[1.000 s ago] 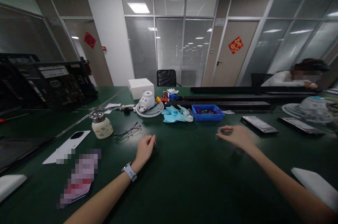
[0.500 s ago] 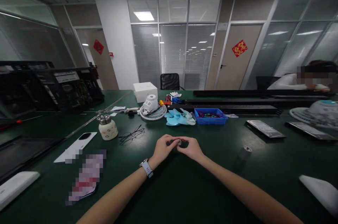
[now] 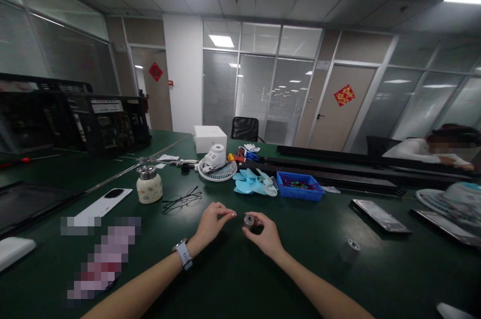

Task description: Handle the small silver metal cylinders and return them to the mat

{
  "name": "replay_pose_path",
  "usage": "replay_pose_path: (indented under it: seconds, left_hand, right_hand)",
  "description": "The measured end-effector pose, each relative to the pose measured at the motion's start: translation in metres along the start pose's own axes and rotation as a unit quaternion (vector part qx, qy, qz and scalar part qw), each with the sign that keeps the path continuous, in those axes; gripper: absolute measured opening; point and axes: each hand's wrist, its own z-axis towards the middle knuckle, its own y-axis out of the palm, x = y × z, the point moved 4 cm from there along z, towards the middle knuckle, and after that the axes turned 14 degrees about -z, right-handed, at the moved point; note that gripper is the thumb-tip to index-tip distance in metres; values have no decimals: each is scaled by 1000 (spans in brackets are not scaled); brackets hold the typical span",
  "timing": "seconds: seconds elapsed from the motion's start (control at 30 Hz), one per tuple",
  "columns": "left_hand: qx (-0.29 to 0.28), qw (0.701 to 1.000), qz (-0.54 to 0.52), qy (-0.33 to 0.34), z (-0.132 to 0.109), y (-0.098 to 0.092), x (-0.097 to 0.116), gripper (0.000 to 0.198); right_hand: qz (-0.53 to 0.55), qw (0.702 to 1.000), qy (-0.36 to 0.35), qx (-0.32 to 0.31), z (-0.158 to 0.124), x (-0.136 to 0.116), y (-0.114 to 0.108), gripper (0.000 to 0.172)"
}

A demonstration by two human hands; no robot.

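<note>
My right hand (image 3: 265, 237) is closed around a small round metal-topped part (image 3: 249, 220), held just above the green table (image 3: 240, 279). Just to its left, my left hand (image 3: 211, 222) wears a watch; its thumb and forefinger are pinched together, a short gap from the part, and I cannot make out anything between them. A second small grey cylinder (image 3: 349, 249) stands alone on the table to the right.
Beyond my hands lie glasses (image 3: 182, 199), a lidded cream jar (image 3: 149, 185), a white fan (image 3: 216, 164), blue fan blades (image 3: 253, 183) and a blue tray (image 3: 299, 187). Black equipment (image 3: 108, 123) stands left, a flat device (image 3: 379, 215) lies right, and another person (image 3: 432, 151) sits far right.
A second ago my hands were apart; then they met over the small part. Now my left hand has drawn slightly away and my right keeps the part. The view has tilted up.
</note>
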Motion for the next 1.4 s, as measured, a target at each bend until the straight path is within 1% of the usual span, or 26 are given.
replay_pose_path:
  seconds: [0.07,0.13,0.2,0.27,0.37,0.43,0.5,0.57,0.63,0.7,0.73,0.8,0.83,0.87,0.9,0.93,0.97,1.03,1.07,1.1,1.13,1.17,1.2,1.23,1.3,1.4]
  left_hand:
    - [-17,999,26,-32,-5,-3,-22,24]
    - [-28,998,34,-38,-8,-3,-34,24]
    - [-28,999,27,-33,-9,-3,-38,26]
    - [-30,999,12,-33,-9,-3,-37,30]
    - [-22,998,-2,-57,-9,-5,-35,39]
    - [-2,997,-5,-71,-9,-7,-35,43]
    - [14,997,1,-74,-10,-9,-34,44]
    - [14,997,16,-77,-10,-9,-33,46]
    - [8,996,33,-84,-11,-9,-31,48]
    - [3,995,40,-91,-10,-8,-30,50]
    - [3,995,41,-93,-10,-9,-29,51]
    - [4,994,40,-99,-10,-9,-29,51]
    - [6,994,40,-104,-10,-9,-28,51]
    - [10,993,37,-110,-10,-10,-28,51]
    - [15,993,34,-115,-9,-10,-28,51]
    - [21,992,30,-119,-9,-11,-28,51]
    - [29,992,26,-121,-9,-11,-29,51]
    - [44,991,19,-121,-9,-13,-29,49]
    - [51,991,16,-119,-9,-13,-30,48]
    - [56,992,14,-116,-9,-13,-31,47]
    - [61,992,12,-113,-10,-14,-32,45]
    - [64,992,9,-110,-10,-14,-34,44]
    - [66,992,6,-108,-10,-14,-35,43]
    - [67,992,2,-106,-11,-14,-36,43]
    - [67,992,-7,-107,-10,-13,-38,42]
    - [63,992,-16,-108,-9,-10,-38,42]
  right_hand:
    - [-9,1000,1,-1,0,0,1,38]
    - [-15,1000,-1,-2,-1,0,3,38]
    - [-18,1000,-1,-2,-1,0,3,39]
    - [-21,1000,1,-16,1,0,1,39]
    - [-48,996,2,-69,7,1,-17,35]
    - [-108,988,15,-111,13,10,-39,35]
    - [-199,968,46,-145,18,28,-70,37]
    - [-301,933,101,-168,21,53,-107,39]
    - [-379,893,166,-178,20,81,-145,39]
    - [-422,861,222,-177,18,106,-181,38]
    - [-434,850,243,-174,17,115,-196,36]
    - [-451,835,269,-166,15,126,-219,33]
    - [-459,829,278,-159,15,127,-224,33]
    - [-470,823,281,-150,15,124,-225,36]
    - [-477,826,268,-134,16,118,-219,40]
    - [-473,842,234,-113,18,107,-206,43]
    - [-450,870,182,-92,19,92,-186,44]
    - [-335,939,47,-70,19,57,-131,41]
    - [-249,964,4,-89,17,41,-99,40]
    - [-180,976,-7,-125,15,28,-67,44]
    - [-138,979,-9,-150,14,18,-39,48]
    - [-120,980,-6,-159,15,10,-14,49]
    - [-121,980,-5,-156,17,3,5,50]
    - [-134,981,-7,-143,20,-2,19,49]
    - [-168,978,-18,-121,28,-8,37,45]
    - [-208,970,-27,-126,35,-15,49,37]
